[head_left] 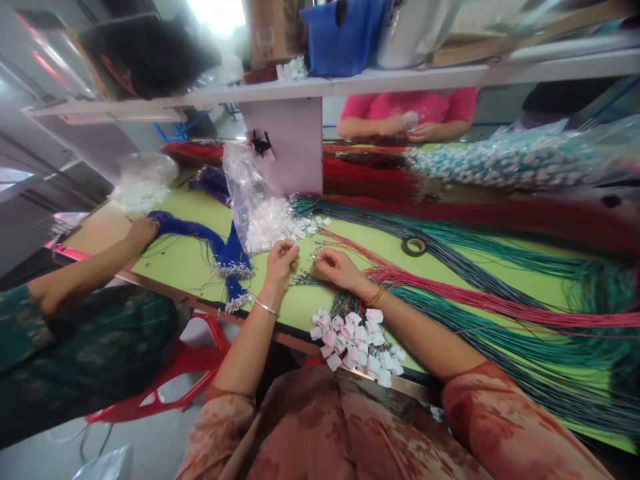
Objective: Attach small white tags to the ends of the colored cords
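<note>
My left hand (pixel 281 260) is closed in a pinch on a small white plastic connector, just below a spilled heap of white connectors (pixel 274 225). My right hand (pixel 336 267) is also pinched shut, holding thin wire ends a few centimetres right of the left hand. Between my forearms, at the table's near edge, lies a bundle of wires fitted with white connectors (pixel 356 341).
Long bundles of green (pixel 505 257), pink (pixel 480 300) and red wires (pixel 380 177) cross the green table (pixel 185 257). A blue wire bundle (pixel 227 257) lies left, under another person's hand (pixel 140 232). A tape roll (pixel 414 246), a clear bag (pixel 245 190) and a person in pink (pixel 407 110) opposite.
</note>
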Motion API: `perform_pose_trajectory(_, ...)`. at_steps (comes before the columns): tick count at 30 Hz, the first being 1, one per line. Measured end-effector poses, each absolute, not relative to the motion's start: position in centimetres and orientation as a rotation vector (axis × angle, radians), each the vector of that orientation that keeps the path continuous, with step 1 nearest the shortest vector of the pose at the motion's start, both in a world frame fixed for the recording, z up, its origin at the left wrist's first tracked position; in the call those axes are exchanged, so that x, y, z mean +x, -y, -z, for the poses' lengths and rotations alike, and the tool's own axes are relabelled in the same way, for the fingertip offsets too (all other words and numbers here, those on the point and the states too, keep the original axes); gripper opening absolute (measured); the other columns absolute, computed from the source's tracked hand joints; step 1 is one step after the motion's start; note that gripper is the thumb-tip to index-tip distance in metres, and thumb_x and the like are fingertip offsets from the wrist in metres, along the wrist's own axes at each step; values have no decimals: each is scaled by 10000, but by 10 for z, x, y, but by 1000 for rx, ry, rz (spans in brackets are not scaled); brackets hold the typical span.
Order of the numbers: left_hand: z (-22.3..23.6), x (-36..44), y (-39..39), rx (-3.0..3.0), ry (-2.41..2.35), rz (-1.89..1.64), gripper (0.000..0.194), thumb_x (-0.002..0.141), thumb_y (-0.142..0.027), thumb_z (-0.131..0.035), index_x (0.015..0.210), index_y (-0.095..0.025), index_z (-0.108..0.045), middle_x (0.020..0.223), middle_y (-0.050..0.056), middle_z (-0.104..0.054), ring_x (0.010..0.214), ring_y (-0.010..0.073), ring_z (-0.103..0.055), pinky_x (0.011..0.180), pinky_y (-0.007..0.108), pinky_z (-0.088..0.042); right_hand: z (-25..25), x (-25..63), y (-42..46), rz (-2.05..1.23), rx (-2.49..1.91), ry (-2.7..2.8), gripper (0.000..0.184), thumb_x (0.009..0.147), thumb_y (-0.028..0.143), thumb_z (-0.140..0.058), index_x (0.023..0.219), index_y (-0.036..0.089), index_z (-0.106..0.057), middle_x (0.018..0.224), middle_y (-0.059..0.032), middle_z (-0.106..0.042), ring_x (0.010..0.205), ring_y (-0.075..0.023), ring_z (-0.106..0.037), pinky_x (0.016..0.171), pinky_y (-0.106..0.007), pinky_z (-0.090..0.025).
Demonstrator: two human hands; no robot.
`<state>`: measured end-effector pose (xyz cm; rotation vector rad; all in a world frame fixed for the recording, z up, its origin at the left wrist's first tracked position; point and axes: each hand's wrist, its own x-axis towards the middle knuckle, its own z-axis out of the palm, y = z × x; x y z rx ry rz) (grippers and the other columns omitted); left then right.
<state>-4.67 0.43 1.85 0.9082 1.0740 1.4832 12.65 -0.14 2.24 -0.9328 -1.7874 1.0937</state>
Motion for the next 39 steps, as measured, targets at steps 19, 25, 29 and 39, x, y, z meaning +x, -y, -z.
perform_pose_trajectory(19, -12, -31, 14, 696, -864, -1262, 295, 623, -236, -824, 830, -119, -650, 762, 19, -652, 631, 62, -569, 603, 171, -459, -21, 133, -4, -1272, -1166, 1673, 233, 736, 360, -482, 589, 182, -452, 556, 48, -379, 530, -89, -327, 500, -235, -236)
perform_pose_trajectory(25, -11, -31, 19, 729, -902, -1210, 346, 585, -279, -844, 838, -117, -673, 723, 15, -633, 581, 52, -534, 540, 170, -412, -19, 131, -5, -1219, -1175, 1780, 243, 751, 348, -470, 573, 184, -442, 547, 44, -387, 523, -87, -333, 496, -230, -243)
perform_pose_trajectory(29, -6, -25, 20, 817, -952, -1215, 324, 587, -276, -836, 830, -120, -691, 654, 9, -613, 570, 67, -523, 532, 188, -385, -15, 130, -2, -1105, -1199, 1831, 267, 775, 375, -506, 598, 179, -465, 549, 41, -436, 525, -89, -349, 500, -224, -250)
perform_pose_trajectory(39, 0, -20, 24, 872, -1060, -1246, 225, 603, -242, -754, 797, -132, -717, 594, 6, -606, 503, 70, -478, 506, 207, -341, -9, 133, 0, -916, -1161, 2009, 227, 828, 292, -489, 636, 171, -507, 590, 12, -535, 550, -108, -427, 533, -226, -282)
